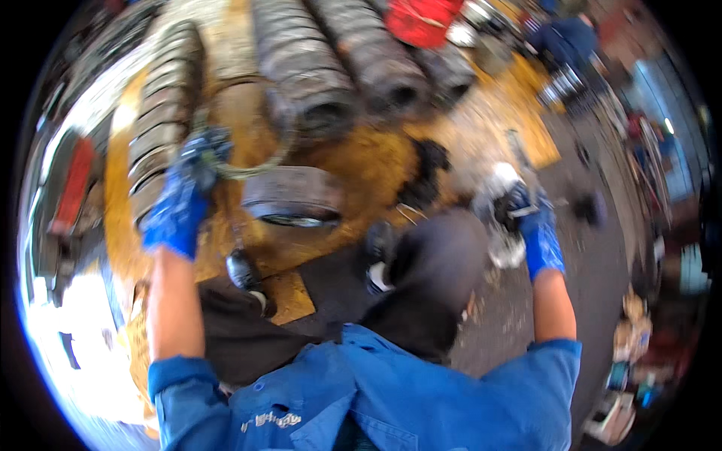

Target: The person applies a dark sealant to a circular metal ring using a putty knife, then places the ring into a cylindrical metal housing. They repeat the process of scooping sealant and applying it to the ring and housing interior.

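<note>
My left hand (189,184), in a blue glove darkened at the fingers, is closed on a thin pale-green ring (263,169). The ring tilts above the yellow-brown board (361,161). Below it, a wide dark metal ring (292,189) rests on the board, apart from my hand. My right hand (535,218), also gloved in blue, is closed around a long narrow grey tool (520,154) that points away from me. Blur hides the tool's kind. Beside that hand is crumpled clear-white plastic (505,244).
Long rows of dark rings (301,68) lie across the far board, with another row (167,98) at left. A red bucket (425,21) stands behind. A black crumpled lump (427,171) lies mid-board. Another person (565,41) is at far right. My shoes (244,270) are close to the board.
</note>
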{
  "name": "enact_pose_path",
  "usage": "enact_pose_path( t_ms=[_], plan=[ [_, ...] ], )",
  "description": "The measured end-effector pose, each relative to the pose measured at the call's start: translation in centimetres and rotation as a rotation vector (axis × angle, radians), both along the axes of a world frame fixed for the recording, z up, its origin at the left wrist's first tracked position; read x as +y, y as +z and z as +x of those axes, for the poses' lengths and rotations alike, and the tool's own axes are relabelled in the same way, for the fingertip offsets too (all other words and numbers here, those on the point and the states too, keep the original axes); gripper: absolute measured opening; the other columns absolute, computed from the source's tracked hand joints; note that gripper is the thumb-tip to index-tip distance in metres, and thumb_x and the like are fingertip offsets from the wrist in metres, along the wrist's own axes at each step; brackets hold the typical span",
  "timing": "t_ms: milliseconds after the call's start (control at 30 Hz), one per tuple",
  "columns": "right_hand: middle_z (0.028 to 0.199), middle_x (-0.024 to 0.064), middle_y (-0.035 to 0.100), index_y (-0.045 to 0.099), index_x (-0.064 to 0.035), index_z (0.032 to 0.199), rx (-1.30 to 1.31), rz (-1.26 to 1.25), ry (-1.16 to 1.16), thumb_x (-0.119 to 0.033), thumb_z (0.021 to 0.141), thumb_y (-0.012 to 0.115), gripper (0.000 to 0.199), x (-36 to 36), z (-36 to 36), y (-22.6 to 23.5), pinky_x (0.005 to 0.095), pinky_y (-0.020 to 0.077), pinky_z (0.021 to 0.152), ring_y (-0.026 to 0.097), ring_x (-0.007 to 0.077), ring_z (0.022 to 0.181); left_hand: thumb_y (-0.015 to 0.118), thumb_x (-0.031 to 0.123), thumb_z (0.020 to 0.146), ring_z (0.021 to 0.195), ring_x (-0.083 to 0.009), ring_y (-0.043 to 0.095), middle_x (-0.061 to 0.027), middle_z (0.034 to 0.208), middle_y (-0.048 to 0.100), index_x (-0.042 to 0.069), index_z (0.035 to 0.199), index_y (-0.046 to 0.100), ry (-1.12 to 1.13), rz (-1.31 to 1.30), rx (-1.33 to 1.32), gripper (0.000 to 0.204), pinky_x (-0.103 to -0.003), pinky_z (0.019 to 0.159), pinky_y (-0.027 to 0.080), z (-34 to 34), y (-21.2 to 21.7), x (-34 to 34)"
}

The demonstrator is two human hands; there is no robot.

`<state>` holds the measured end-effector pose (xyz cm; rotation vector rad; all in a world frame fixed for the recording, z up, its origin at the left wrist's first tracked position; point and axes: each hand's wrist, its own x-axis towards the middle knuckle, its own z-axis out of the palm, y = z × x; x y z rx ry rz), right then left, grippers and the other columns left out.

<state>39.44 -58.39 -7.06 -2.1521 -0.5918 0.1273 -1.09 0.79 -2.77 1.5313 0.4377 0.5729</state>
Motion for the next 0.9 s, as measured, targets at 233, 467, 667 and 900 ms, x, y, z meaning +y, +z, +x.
enact_pose_path(
  t_ms=[233,467,667,900],
  plan=[
    [0.090,0.0113,0.073,0.058,-0.0075,0.103,0.427,0.263,-0.509,-0.041,0.097,0.056,0.034,-15.2,-5.1,-13.1,0.0328,0.0494,0.054,0.061,0.0134,0.061,0.052,0.015,0.098,0.129,-0.0299,0.052,-0.0167,0.143,0.051,-0.002,0.142,0.045,-0.291,-0.684,-0.338,0.047,-0.044,0.113,0.038,-2.4,-6.8,10.6],
    [0.112,0.0203,0.068,0.059,-0.0190,0.128,0.048,-1.126,-0.365,-0.028,0.099,0.046,0.033,-12.7,-7.8,-12.7,0.0501,0.0513,0.085,0.066,0.0388,0.102,0.058,0.014,0.093,0.127,-0.0318,0.054,-0.0205,0.141,0.052,-0.004,0.141,0.045,-0.374,-0.766,-0.335,0.052,-0.046,0.111,0.040,-2.6,-7.2,12.4],
    [0.112,0.0169,0.069,0.055,-0.0157,0.131,0.008,-1.305,-0.178,-0.020,0.101,0.040,0.034,-13.6,-10.5,-10.8,0.0505,0.0493,0.089,0.066,0.0371,0.104,0.057,0.016,0.094,0.124,-0.0312,0.055,-0.0193,0.139,0.054,-0.003,0.140,0.047,-0.299,-0.663,-0.252,0.050,-0.045,0.110,0.041,-1.0,-6.1,10.3],
    [0.098,0.0127,0.073,0.056,-0.0114,0.128,0.046,-0.896,-0.360,-0.017,0.097,0.053,0.031,-19.8,-11.6,-9.1,0.0420,0.0546,0.067,0.070,0.0297,0.084,0.056,0.018,0.095,0.121,-0.0305,0.057,-0.0180,0.137,0.056,-0.002,0.138,0.049,-0.180,-0.460,-0.156,0.049,-0.044,0.108,0.043,0.4,-4.4,5.7]
  ],
)
